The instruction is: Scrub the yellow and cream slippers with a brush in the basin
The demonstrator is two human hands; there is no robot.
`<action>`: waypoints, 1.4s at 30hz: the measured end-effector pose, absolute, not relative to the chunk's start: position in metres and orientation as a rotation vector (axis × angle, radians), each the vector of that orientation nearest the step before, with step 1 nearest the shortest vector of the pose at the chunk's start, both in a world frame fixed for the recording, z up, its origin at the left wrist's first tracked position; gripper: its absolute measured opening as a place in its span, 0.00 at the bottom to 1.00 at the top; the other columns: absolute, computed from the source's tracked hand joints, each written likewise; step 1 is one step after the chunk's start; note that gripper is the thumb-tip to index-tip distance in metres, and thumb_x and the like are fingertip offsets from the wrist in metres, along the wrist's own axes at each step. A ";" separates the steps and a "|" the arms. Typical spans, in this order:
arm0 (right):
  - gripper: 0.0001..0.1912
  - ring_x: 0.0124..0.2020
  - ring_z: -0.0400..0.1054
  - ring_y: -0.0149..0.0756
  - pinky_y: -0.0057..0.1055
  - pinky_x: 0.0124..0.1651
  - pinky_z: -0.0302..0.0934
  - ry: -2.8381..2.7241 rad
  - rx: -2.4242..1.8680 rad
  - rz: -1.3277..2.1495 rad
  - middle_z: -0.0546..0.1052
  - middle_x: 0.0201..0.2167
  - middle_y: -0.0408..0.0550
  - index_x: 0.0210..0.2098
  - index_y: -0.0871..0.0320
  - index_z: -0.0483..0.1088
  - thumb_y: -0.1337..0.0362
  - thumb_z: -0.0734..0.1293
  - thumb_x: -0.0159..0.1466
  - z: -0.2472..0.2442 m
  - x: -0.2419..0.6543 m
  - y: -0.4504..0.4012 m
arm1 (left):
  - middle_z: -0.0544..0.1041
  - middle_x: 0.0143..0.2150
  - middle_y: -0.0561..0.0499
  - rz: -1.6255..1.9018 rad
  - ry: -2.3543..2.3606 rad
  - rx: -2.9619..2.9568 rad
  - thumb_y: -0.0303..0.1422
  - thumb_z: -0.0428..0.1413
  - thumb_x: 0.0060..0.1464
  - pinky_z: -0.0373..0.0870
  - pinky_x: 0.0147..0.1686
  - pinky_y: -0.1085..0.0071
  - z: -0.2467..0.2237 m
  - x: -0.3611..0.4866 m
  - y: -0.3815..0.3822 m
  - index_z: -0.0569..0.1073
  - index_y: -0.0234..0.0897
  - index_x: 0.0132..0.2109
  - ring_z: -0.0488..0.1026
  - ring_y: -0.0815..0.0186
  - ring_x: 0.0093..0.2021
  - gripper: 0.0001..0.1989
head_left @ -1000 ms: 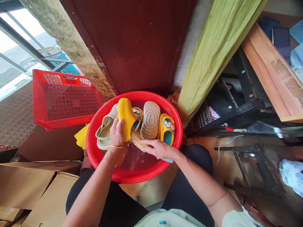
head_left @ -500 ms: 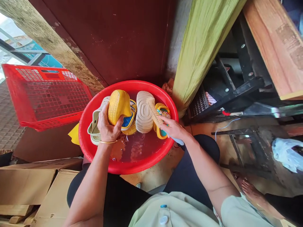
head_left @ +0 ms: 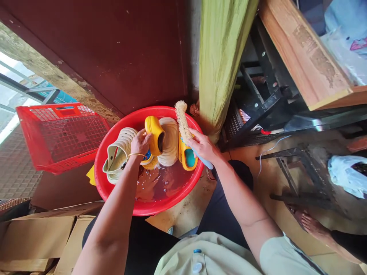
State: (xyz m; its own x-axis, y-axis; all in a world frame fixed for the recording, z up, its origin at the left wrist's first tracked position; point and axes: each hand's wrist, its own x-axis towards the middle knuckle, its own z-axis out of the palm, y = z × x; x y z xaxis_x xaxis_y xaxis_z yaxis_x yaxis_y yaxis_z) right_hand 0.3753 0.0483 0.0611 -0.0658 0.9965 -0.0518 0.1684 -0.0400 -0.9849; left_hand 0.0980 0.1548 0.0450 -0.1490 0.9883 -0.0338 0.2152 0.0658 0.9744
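Dark red panel (head_left: 114, 49) is seen beyond both grips, with a green curtain (head_left: 220, 57) hung farther off from the right grip. Between the two forearms and below the grips, a red tub (head_left: 151, 210) of cloudy water (head_left: 164, 189) is set. A yellow clog (head_left: 156, 133) is held over the tub by the left grip (head_left: 140, 142), whose fingers are closed on its near side; its opening is turned toward the right grip (head_left: 203, 147). A brush (head_left: 182, 118) is clasped in the right grip: its pale bristled end is pointed away from the body, and its blue handle is extended from the near side of that grip.

Just left of the left grip, a pale clog (head_left: 117, 154) is rested in the tub. Below the same grip, a yellow-and-blue shoe (head_left: 149, 162) is partly hidden by the wrist. Between the grips, a beige clog (head_left: 171, 143) is partly covered by the yellow one. Just left of the right grip, a yellow shoe with a teal insole (head_left: 189, 158) is partly overlapped by the brush.

A red crate (head_left: 64, 131) is placed well left of the left grip. Well right of the right grip, a plastic bag (head_left: 348, 173) and another person's bare foot (head_left: 315, 225) are seen.
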 end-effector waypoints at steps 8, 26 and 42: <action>0.32 0.20 0.67 0.27 0.24 0.20 0.64 -1.294 -1.284 1.194 0.79 0.39 0.46 0.71 0.52 0.60 0.51 0.65 0.72 0.067 0.388 0.046 | 0.81 0.43 0.43 0.715 1.502 2.025 0.41 0.65 0.54 0.70 0.53 0.58 0.015 0.171 0.081 0.75 0.40 0.52 0.79 0.50 0.47 0.21; 0.32 0.17 0.66 0.26 0.23 0.17 0.61 -1.379 -1.221 1.280 0.79 0.35 0.45 0.73 0.55 0.58 0.55 0.64 0.72 0.061 0.355 0.047 | 0.79 0.37 0.48 0.944 1.810 2.017 0.38 0.55 0.59 0.70 0.44 0.62 0.062 0.086 0.055 0.76 0.42 0.44 0.77 0.55 0.39 0.09; 0.37 0.59 0.73 0.49 0.44 0.62 0.63 -2.604 -1.514 1.013 0.75 0.63 0.54 0.76 0.48 0.53 0.72 0.58 0.69 0.058 0.304 0.021 | 0.71 0.65 0.34 0.291 2.100 2.020 0.31 0.52 0.61 0.74 0.54 0.56 -0.002 0.047 0.031 0.61 0.36 0.70 0.74 0.48 0.60 0.31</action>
State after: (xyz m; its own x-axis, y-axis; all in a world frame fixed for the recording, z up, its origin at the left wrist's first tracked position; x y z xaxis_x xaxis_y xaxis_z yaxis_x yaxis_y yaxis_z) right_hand 0.3043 0.0209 0.0578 -0.5454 0.7689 -0.3337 0.7923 0.3430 -0.5047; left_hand 0.0470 0.0310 -0.0025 -0.0364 0.9992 -0.0162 0.9572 0.0395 0.2866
